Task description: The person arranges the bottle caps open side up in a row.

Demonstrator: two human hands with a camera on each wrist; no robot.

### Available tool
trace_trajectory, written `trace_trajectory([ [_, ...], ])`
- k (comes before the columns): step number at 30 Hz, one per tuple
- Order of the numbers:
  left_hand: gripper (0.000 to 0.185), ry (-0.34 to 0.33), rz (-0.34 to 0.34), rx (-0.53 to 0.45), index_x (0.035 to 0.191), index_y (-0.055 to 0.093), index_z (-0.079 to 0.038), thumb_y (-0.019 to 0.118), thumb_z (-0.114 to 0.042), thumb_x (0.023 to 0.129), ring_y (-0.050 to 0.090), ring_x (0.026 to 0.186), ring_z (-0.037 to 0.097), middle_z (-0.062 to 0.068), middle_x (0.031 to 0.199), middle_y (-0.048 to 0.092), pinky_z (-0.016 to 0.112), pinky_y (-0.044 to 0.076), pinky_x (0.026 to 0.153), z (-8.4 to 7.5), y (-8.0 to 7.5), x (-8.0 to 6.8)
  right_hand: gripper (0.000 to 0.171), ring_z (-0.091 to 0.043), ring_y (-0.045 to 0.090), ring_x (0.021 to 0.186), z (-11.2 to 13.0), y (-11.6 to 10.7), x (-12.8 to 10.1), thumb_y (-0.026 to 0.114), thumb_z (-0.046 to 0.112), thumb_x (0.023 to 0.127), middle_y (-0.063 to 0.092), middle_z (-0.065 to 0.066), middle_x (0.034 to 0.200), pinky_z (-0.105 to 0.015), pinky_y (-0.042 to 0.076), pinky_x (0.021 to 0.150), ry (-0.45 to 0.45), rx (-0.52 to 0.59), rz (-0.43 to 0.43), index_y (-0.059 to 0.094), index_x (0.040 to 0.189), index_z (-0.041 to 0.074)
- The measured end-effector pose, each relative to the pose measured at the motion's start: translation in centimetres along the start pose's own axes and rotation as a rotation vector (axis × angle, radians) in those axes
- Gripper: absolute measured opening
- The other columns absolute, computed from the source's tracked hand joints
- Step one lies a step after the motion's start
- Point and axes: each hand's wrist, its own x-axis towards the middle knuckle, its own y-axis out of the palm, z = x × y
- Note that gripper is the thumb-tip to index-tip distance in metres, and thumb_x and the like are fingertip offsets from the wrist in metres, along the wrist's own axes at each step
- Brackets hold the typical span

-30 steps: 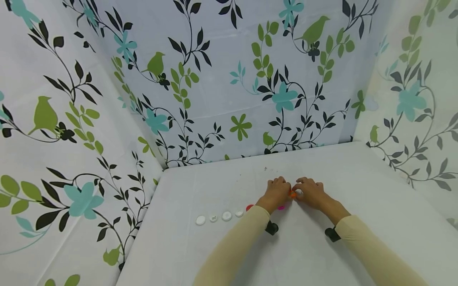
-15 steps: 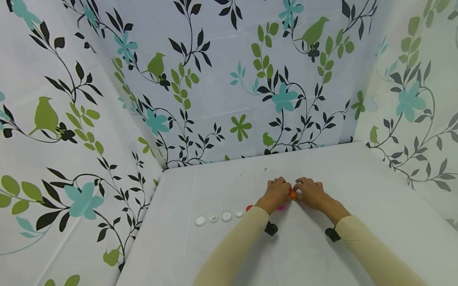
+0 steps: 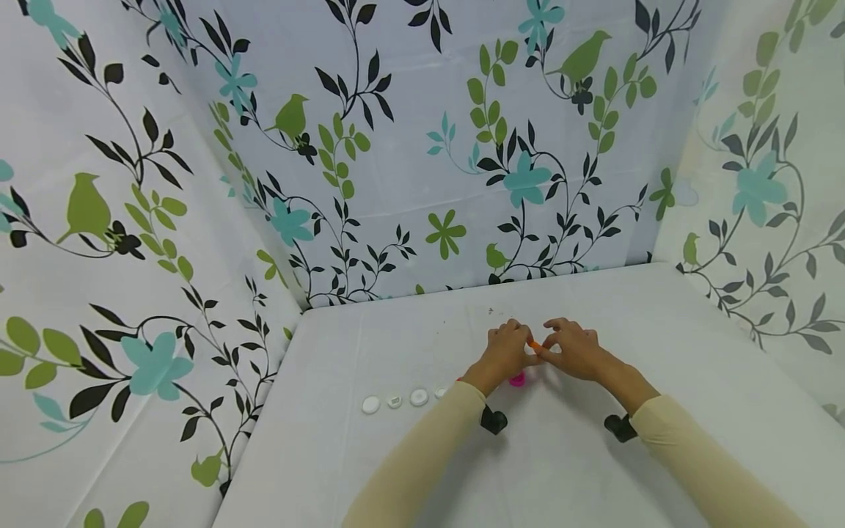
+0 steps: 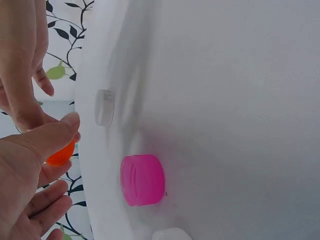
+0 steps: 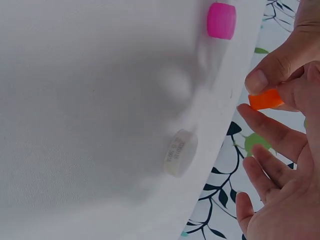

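Both hands have come up off the surface (image 3: 660, 345) since a moment ago, and they bring the orange cap (image 3: 533, 344) up with them. It was down low; now it is in the air between them.

The left hand (image 3: 505, 350) pinches the orange cap with its thumb and a finger. The right hand (image 3: 573, 348) pinches it from the other side, with its other fingers spread loosely.

A row of caps lies on the surface to the left: four white caps (image 3: 405, 400) side by side, with a bit of a red one peeking out by the left sleeve. A pink cap (image 3: 517, 379) lies just under the hands, and one clear cap (image 5: 180, 152) lies near it. So some caps look lined up, and the orange, pink and clear ones do not look placed yet.

The orange cap is small, bright and smooth. Fingers hide most of it, so I cannot tell its full shape.
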Motion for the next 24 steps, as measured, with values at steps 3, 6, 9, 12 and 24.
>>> trace_trajectory([
  [3, 0.039, 0.005, -0.007, 0.009, 0.114, 0.069, -0.019, 0.078, -0.052, 0.094, 0.059, 0.119, 0.014, -0.003, 0.123, 0.062, 0.041, 0.042, 0.108, 0.0, 0.1, -0.1, 0.024, -0.051, 0.049, 0.136, 0.1, 0.0, -0.2, 0.070, 0.028, 0.101, 0.057, -0.027, 0.144, -0.069, 0.040, 0.095, -0.005, 0.013, 0.003, 0.083, 0.100, 0.008],
  [6, 0.037, 0.010, 0.001, 0.009, 0.115, 0.069, -0.019, 0.078, -0.049, 0.095, 0.058, 0.120, 0.014, -0.003, 0.125, 0.062, 0.041, 0.041, 0.109, 0.0, 0.3, -0.3, 0.027, -0.051, 0.050, 0.134, 0.1, 0.1, -0.5, 0.069, 0.029, 0.101, 0.058, -0.027, 0.143, -0.070, 0.040, 0.095, -0.001, 0.032, 0.012, 0.083, 0.102, 0.005],
  [9, 0.034, 0.026, 0.015, 0.021, 0.115, 0.068, -0.019, 0.077, -0.046, 0.096, 0.057, 0.120, 0.014, -0.003, 0.126, 0.061, 0.041, 0.041, 0.109, 0.0, 0.6, -0.5, 0.027, -0.051, 0.051, 0.133, -0.1, 0.4, -0.7, 0.070, 0.028, 0.101, 0.058, -0.027, 0.143, -0.070, 0.041, 0.094, 0.002, 0.047, 0.015, 0.082, 0.104, 0.004],
  [12, 0.031, 0.040, 0.022, 0.031, 0.114, 0.067, -0.019, 0.077, -0.043, 0.097, 0.057, 0.119, 0.014, -0.003, 0.124, 0.060, 0.040, 0.041, 0.107, 0.2, 0.8, -0.8, 0.023, -0.052, 0.052, 0.132, -0.4, 0.6, -0.9, 0.071, 0.026, 0.101, 0.059, -0.027, 0.142, -0.069, 0.042, 0.092, -0.015, 0.053, 0.011, 0.081, 0.108, 0.007],
  [24, 0.030, 0.080, 0.040, 0.040, 0.113, 0.073, -0.023, 0.076, -0.047, 0.097, 0.056, 0.122, 0.015, -0.003, 0.130, 0.061, 0.038, 0.040, 0.105, 0.3, 1.4, -1.8, 0.026, -0.051, 0.053, 0.132, -1.4, 1.2, -1.9, 0.080, 0.020, 0.095, 0.061, -0.025, 0.141, -0.071, 0.044, 0.093, -0.089, 0.023, 0.059, 0.079, 0.121, 0.013],
])
